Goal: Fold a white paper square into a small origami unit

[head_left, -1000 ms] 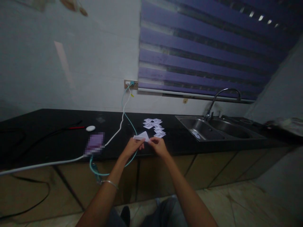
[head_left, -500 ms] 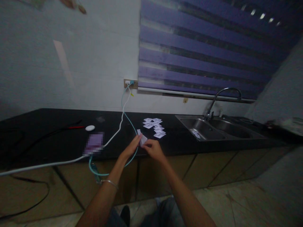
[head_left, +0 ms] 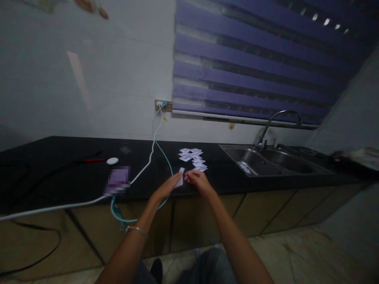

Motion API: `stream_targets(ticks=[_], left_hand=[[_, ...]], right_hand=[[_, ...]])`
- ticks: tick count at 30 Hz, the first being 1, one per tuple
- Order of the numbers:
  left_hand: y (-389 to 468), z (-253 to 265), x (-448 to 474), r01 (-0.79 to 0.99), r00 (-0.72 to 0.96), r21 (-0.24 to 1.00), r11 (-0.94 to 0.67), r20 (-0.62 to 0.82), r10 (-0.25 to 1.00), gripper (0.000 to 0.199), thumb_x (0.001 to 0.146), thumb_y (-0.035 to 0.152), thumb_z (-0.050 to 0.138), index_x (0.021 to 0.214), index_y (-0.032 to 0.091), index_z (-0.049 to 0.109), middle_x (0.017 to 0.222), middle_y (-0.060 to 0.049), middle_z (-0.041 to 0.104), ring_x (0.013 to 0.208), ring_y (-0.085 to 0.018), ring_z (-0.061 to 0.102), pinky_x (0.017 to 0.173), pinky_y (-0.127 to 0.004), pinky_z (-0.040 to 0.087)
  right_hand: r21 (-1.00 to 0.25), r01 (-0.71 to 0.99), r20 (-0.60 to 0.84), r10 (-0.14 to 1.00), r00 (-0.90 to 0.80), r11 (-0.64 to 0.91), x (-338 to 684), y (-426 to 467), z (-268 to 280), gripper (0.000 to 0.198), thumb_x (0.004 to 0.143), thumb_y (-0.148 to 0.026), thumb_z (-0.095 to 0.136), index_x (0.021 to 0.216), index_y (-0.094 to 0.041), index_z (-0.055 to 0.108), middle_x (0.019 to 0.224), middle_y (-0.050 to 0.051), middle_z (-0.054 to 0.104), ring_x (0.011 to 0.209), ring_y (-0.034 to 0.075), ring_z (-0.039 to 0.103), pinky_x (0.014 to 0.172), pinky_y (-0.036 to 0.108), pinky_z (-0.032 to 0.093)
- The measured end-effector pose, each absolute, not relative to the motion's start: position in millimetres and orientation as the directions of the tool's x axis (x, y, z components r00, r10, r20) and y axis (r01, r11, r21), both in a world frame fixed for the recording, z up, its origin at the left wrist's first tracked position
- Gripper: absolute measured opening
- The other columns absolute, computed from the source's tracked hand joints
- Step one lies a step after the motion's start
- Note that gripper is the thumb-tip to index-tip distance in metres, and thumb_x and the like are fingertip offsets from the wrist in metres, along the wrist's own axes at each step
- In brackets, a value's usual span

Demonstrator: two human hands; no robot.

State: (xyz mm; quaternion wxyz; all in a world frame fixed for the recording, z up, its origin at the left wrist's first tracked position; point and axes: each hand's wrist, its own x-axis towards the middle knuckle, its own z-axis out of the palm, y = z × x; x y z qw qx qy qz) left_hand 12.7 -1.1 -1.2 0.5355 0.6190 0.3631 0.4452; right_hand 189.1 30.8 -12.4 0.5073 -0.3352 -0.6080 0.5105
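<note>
The left hand (head_left: 167, 188) pinched a folded paper (head_left: 179, 181) near the front edge of the black counter (head_left: 220, 177); the right hand (head_left: 199, 182) curled just beside it, its grip impossible to tell. Beyond lay white pieces (head_left: 197, 162), with countertop stretching rightward to a steel sink (head_left: 236, 159).

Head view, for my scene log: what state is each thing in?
White paper piece, held in the left hand
Right hand, curled, apart from that paper
Folded white paper shapes, lying on the black counter
Purple striped blind, lowered
White cable, plugged in
Teal cable, plugged in
</note>
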Motion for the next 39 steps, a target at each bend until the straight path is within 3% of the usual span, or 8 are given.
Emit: stream_targets(ticks=[3, 9, 14, 17, 21, 27, 34, 39], left_hand=[[-3, 1, 15, 0.020, 0.396, 0.973, -0.230, 0.203, 0.895, 0.044, 0.086, 0.053, 0.048, 0.102, 0.015, 0.066, 0.101, -0.007, 0.067, 0.093, -0.020, 0.056, 0.087, -0.032, 0.040], [-4, 3, 14, 0.082, 0.429, 0.956, -0.281, 0.221, 0.876, 0.042, 0.085, 0.051, 0.051, 0.098, 0.016, 0.070, 0.100, -0.007, 0.069, 0.095, -0.022, 0.057, 0.091, -0.034, 0.040], [-5, 0, 10, 0.079, 0.486, 0.967, -0.244, 0.176, 0.856, 0.043, 0.083, 0.051, 0.054, 0.105, 0.017, 0.069, 0.106, -0.007, 0.069, 0.101, -0.023, 0.056, 0.093, -0.035, 0.039], [-1, -3, 5, 0.079, 0.427, 0.974, -0.212, 0.159, 0.890, 0.047, 0.086, 0.054, 0.047, 0.106, 0.017, 0.068, 0.106, -0.007, 0.068, 0.097, -0.023, 0.057, 0.087, -0.033, 0.041], [6, -2, 4, 0.135, 0.503, 0.955, -0.263, 0.163, 0.849, 0.048, 0.084, 0.056, 0.049, 0.096, 0.013, 0.068, 0.090, -0.006, 0.067, 0.084, -0.020, 0.055, 0.076, -0.030, 0.043], [0, 6, 11, 0.191, 0.398, 0.930, -0.315, 0.220, 0.890, 0.050, 0.085, 0.059, 0.044, 0.088, 0.013, 0.063, 0.077, -0.003, 0.061, 0.069, -0.016, 0.049, 0.063, -0.025, 0.039], [1, 6, 19, 0.215, 0.358, 0.911, -0.353, 0.263, 0.896, 0.050, 0.086, 0.056, 0.043, 0.089, 0.012, 0.065, 0.080, -0.004, 0.064, 0.073, -0.019, 0.054, 0.068, -0.028, 0.042], [3, -3, 18, 0.249, 0.384, 0.874, -0.417, 0.306, 0.871, 0.048, 0.087, 0.052, 0.043, 0.099, 0.013, 0.067, 0.090, -0.006, 0.068, 0.080, -0.021, 0.058, 0.077, -0.031, 0.044]], right_hand=[[-0.963, -0.097, 0.269, 0.926, -0.266, 0.252, 188, 29, -11, 0.033, 0.074, -0.047, 0.067, 0.070, -0.014, 0.069, 0.068, 0.004, 0.065, 0.059, 0.011, 0.053, 0.056, 0.022, 0.038], [-0.960, -0.050, 0.277, 0.920, -0.277, 0.274, 190, 26, -9, 0.034, 0.071, -0.047, 0.069, 0.067, -0.014, 0.070, 0.061, 0.002, 0.063, 0.055, 0.011, 0.051, 0.054, 0.023, 0.038], [-0.965, 0.007, 0.250, 0.923, -0.292, 0.263, 191, 30, -12, 0.023, 0.070, -0.035, 0.067, 0.073, -0.013, 0.072, 0.061, 0.001, 0.063, 0.053, 0.010, 0.050, 0.053, 0.022, 0.037], [-0.960, 0.050, 0.253, 0.928, -0.273, 0.276, 190, 32, -14, 0.016, 0.069, -0.028, 0.064, 0.072, -0.014, 0.072, 0.058, -0.002, 0.061, 0.051, 0.009, 0.047, 0.051, 0.021, 0.035], [-0.957, 0.031, 0.275, 0.934, -0.227, 0.289, 187, 33, -17, 0.015, 0.067, -0.025, 0.064, 0.073, -0.013, 0.071, 0.059, -0.001, 0.062, 0.051, 0.010, 0.049, 0.050, 0.021, 0.036], [-0.943, -0.084, 0.323, 0.946, 0.009, 0.323, 183, 24, -13, 0.025, 0.073, -0.038, 0.066, 0.083, -0.016, 0.068, 0.072, 0.004, 0.067, 0.057, 0.013, 0.056, 0.046, 0.021, 0.038], [-0.861, 0.111, 0.500, 0.866, 0.002, 0.497, 180, 18, -12, 0.023, 0.076, -0.037, 0.066, 0.081, -0.017, 0.073, 0.082, 0.006, 0.069, 0.079, 0.020, 0.063, 0.070, 0.030, 0.050], [-0.863, 0.108, 0.494, 0.869, -0.020, 0.493, 176, 24, -17, 0.022, 0.074, -0.034, 0.067, 0.086, -0.017, 0.074, 0.085, 0.007, 0.072, 0.081, 0.021, 0.065, 0.076, 0.033, 0.050]])
